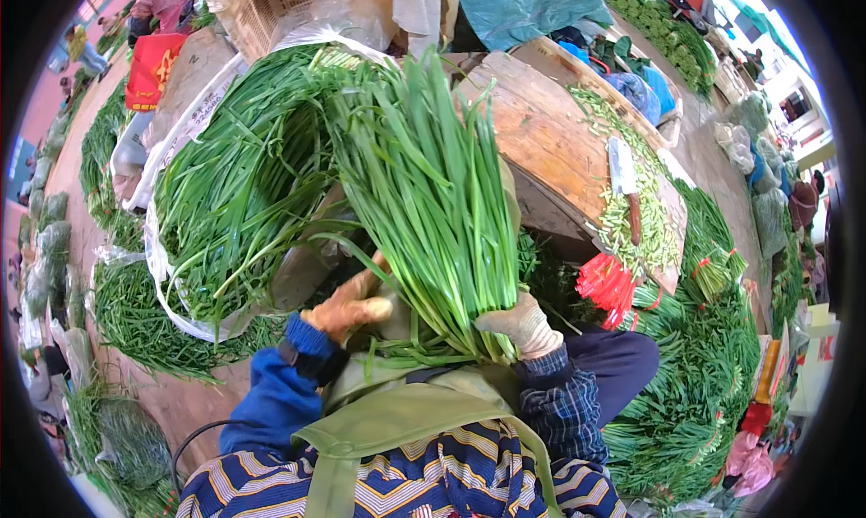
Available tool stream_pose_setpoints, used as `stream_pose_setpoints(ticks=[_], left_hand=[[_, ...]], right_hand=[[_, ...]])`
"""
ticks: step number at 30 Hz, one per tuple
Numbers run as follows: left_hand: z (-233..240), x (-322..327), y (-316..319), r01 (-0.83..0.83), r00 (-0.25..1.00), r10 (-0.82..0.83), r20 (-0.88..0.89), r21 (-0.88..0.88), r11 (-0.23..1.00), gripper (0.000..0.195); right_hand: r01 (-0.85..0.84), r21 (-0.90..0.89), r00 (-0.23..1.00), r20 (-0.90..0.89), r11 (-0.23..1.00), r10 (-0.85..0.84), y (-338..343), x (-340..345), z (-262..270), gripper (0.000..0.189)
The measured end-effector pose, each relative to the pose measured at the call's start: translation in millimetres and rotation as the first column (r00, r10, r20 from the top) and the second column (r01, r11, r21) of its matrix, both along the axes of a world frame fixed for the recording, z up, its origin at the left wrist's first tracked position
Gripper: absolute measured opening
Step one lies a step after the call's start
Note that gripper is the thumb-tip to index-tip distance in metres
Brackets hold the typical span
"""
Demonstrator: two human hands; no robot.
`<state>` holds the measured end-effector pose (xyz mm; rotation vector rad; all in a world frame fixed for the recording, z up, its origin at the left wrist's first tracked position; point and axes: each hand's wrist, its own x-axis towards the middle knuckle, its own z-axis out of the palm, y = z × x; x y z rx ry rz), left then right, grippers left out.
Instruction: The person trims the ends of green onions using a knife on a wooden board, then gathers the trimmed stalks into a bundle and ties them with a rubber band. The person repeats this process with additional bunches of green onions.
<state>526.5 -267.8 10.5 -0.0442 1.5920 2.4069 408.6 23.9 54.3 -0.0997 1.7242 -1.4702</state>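
A thick bunch of garlic chives (440,200) lies across the lap, leaves pointing away and pale stem ends towards me. My right hand (524,325), in a pale work glove, grips the bunch around its right side near the stem ends. To the left of the bunch is my left hand (348,308), in an orange-tan glove, with thumb and fingers apart and nothing visible between them; part of its fingers is hidden by leaves. Loose chive leaves (419,352) lie on the olive apron (399,416). Beyond my left hand, a larger heap of chives (243,180) fills a white plastic sack (157,247).
On the right, a wooden board (541,126) holds a knife (624,180) and chopped stem ends (649,220). Red ties (605,285) hang at its near edge. Tied chive bundles (697,383) are piled at right. A plastic crate (291,11) stands ahead.
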Motion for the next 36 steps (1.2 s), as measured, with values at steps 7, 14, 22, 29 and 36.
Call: stream_pose_setpoints(ticks=[7,14,22,29,36], left_hand=[[-69.0,-88.9,34.1,-0.216,0.970,0.237,-0.053,0.265,0.940,0.056],[60.1,-137.6,35.2,0.013,1.000,-0.014,0.004,0.281,0.960,0.066],[65.5,-282.6,105.2,0.005,0.938,-0.185,0.293,0.522,0.853,0.040],[-29.4,-292.2,149.5,-0.086,0.734,-0.193,0.651,0.371,0.925,0.032],[-51.0,-296.6,140.7,-0.111,0.716,-0.348,0.605,0.591,0.799,0.032]], right_hand=[[0.049,0.051,0.964,-0.264,0.997,-0.034,-12.5,15.0,30.4,0.085],[0.177,0.022,0.889,-0.433,0.984,-0.150,-15.5,-0.4,66.9,0.090],[0.492,-0.450,0.858,0.107,0.745,-0.502,14.8,-87.3,31.6,0.041],[0.813,-0.368,0.581,0.555,0.451,-0.595,30.3,-81.9,-51.3,0.042],[0.790,-0.523,0.611,0.713,0.321,-0.343,34.9,-75.3,-55.8,0.050]])
